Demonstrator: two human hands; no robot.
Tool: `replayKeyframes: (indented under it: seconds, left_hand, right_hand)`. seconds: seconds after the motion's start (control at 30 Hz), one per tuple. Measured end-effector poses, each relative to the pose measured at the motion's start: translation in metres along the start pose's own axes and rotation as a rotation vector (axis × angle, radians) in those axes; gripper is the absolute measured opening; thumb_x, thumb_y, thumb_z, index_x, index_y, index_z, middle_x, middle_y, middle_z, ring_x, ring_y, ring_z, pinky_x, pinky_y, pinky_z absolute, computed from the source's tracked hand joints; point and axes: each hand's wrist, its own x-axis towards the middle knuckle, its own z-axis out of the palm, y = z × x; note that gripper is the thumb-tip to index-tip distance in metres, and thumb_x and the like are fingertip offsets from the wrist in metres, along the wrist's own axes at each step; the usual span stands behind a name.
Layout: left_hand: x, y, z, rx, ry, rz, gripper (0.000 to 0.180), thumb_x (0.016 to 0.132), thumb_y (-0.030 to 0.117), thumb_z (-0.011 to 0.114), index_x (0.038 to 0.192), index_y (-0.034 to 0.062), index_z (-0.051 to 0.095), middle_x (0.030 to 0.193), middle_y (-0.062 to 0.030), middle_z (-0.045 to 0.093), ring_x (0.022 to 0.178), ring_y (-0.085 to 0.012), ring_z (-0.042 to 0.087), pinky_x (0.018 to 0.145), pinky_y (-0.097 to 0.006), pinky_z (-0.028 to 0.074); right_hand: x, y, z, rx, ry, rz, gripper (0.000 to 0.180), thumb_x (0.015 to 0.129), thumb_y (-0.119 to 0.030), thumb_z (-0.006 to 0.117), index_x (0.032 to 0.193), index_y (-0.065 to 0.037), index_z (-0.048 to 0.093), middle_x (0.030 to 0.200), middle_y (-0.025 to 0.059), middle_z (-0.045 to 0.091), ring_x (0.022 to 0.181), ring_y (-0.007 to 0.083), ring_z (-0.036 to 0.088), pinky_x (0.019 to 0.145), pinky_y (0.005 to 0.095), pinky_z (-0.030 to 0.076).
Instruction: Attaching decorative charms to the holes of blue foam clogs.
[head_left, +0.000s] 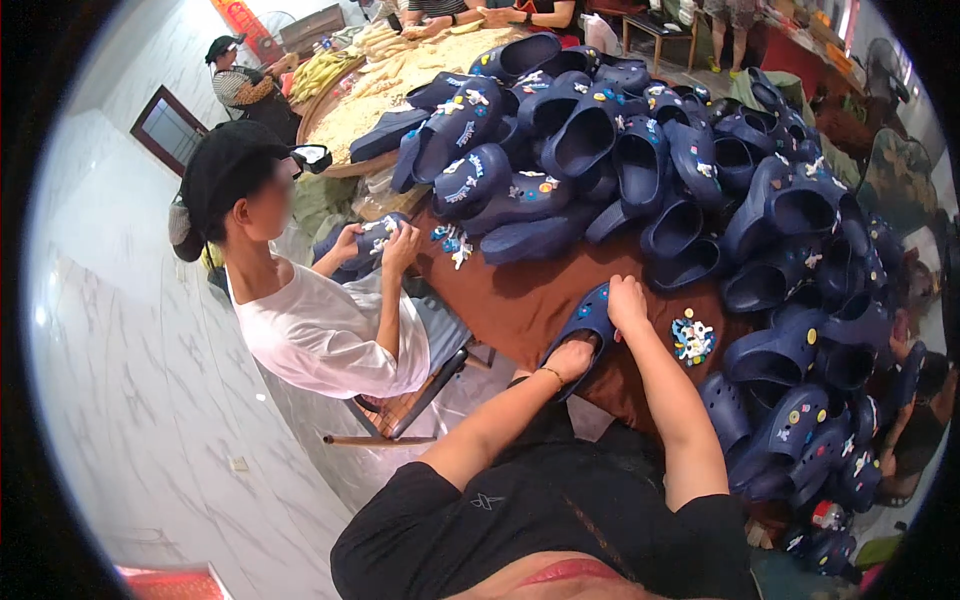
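A navy foam clog (590, 314) with small coloured charms on its upper is held at the front edge of the brown-covered table. My left hand (573, 358) reaches into the clog's foot opening and grips it from inside, its fingertips hidden. On the clog's right side, my right hand (627, 304) presses with its fingers drawn together. Whatever it may pinch is too small or covered to tell. Just right of my right forearm lies a small pile of white, blue and yellow shoe charms (692, 338).
Many decorated navy clogs (640, 165) are heaped across the table's back and right. At left, a seated co-worker (320, 300) in a white top handles another clog (372, 238), beside more loose charms (455, 245). Behind stands a round table (325, 125) with pale material and several people.
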Motion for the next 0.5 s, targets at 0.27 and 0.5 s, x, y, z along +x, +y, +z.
replayKeyframes:
  seconds: [0.27, 0.5]
  left_hand:
    - [-0.007, 0.0, 0.007, 0.002, -0.049, 0.035, 0.029, 0.079, 0.013, 0.039, 0.1, -0.004, 0.052, 0.079, -0.025, 0.061, 0.074, -0.0363, 0.061, 0.068, -0.046, 0.047]
    - [-0.003, -0.005, 0.015, 0.05, 0.011, 0.04, 0.026, 0.077, 0.013, 0.041, 0.094, -0.0024, 0.054, 0.085, -0.0245, 0.06, 0.075, -0.0365, 0.06, 0.068, -0.044, 0.048]
  right_hand:
    - [-0.009, -0.003, 0.009, 0.014, 0.025, -0.241, 0.014, 0.078, -0.006, 0.045, 0.089, -0.001, 0.053, 0.097, 0.0197, 0.051, 0.09, 0.036, 0.054, 0.077, 0.043, 0.046]
    - [-0.011, -0.001, 0.001, 0.057, -0.02, -0.339, 0.022, 0.074, -0.001, 0.047, 0.096, -0.002, 0.048, 0.098, 0.022, 0.052, 0.091, 0.0384, 0.054, 0.077, 0.0432, 0.046]
